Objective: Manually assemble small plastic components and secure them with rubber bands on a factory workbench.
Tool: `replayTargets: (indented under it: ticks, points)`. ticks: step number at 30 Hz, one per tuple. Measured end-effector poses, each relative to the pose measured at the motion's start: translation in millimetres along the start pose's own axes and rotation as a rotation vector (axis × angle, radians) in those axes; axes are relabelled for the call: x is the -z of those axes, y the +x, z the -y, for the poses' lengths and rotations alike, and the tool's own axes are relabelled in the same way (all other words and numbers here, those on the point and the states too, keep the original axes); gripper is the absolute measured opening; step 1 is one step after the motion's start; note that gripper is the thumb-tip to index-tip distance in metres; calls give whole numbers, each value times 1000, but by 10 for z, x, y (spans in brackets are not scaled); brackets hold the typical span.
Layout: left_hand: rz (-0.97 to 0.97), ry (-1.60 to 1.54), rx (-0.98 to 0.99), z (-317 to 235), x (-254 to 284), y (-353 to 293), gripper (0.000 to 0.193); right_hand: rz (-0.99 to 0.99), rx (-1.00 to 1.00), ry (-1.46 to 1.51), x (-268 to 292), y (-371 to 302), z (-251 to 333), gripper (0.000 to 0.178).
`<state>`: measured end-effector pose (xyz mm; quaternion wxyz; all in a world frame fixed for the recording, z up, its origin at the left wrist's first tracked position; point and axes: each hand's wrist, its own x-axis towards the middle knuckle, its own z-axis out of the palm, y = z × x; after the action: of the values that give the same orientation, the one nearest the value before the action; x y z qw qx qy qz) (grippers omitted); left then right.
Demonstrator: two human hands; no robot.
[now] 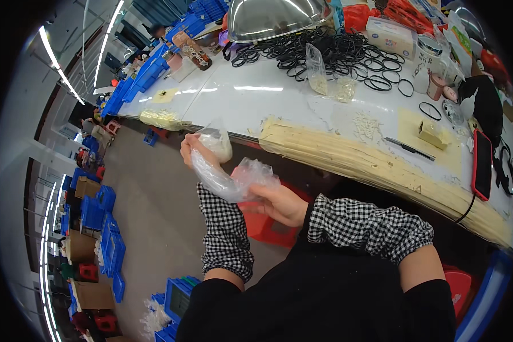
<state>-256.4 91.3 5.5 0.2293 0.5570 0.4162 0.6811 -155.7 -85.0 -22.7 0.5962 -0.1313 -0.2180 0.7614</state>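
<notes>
Before the table's front edge, a crumpled clear plastic bag point(225, 183) stretches between my two hands. My left hand point(198, 149) has its fingers closed on the upper left end of the film. Just beside those fingers, a whitish filling point(222, 149) shows through clear plastic; whether this is the same bag or a second one, I cannot tell. My right hand point(282, 204) pinches the bunched right end of the bag. Both forearms wear black-and-white checked sleeve covers point(365, 228).
The white table point(211, 102) has a padded yellowish edge point(347, 151). On it lie black bands point(336, 54), small bags of pale pieces point(319, 80), loose pale pieces point(367, 126), a pen point(409, 149) and a red-cased phone point(482, 165). A red stool point(273, 231) stands below; blue crates point(179, 299) sit lower left.
</notes>
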Motion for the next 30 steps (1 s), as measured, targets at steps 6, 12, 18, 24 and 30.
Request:
replayTargets:
  ticks: [6, 12, 18, 24, 30]
  points:
    - [747, -446, 340, -92, 54, -554, 19, -116, -197, -131, 597, 95, -119, 31]
    - [1532, -29, 101, -754, 121, -882, 15, 61, -34, -536, 910, 295, 383, 21]
    - [896, 543, -935, -162, 388, -1261, 20, -162, 142, -681, 1183, 370, 160, 18]
    - [566, -401, 505, 434, 511, -1727, 28, -241, 570, -1369, 900, 89, -164, 31]
    - [398, -856, 992, 1003, 489, -1800, 22, 51, 536, -1716, 894, -255, -217, 62]
